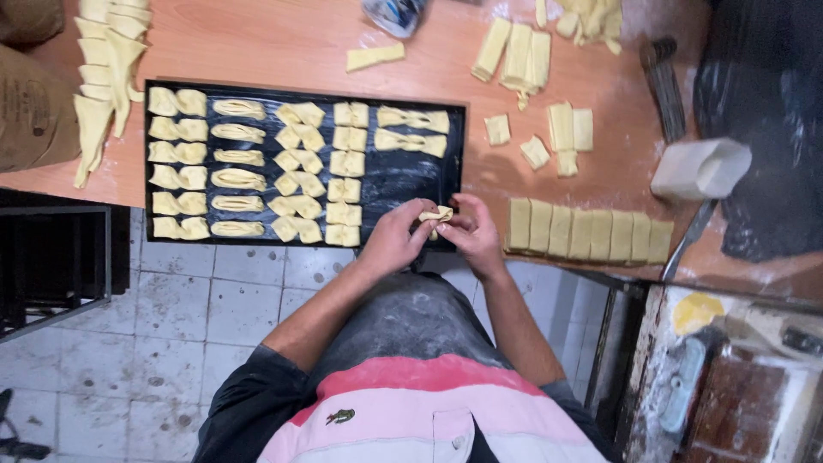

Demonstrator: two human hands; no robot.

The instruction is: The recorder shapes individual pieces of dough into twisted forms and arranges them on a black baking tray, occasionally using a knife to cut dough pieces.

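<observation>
Fingers of our left hand (396,241) and right hand (473,235) pinch a small pale dough piece (438,214) between them, just below the frame's centre. Its long axis runs left-right, both hands equally near, over the lower right edge of the black tray (454,171).

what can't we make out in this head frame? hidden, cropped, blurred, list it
Head view only:
- Dough piece: mostly covered by left hand and right hand; its fold can't be read.
- Dough pile at top: cut off by the upper edge.
- Shiny wrapped object: cropped by the top edge, kind unclear.
- Brown sack: cut off by the left edge.
- Black tray: near edge partly hidden by the hands.
</observation>
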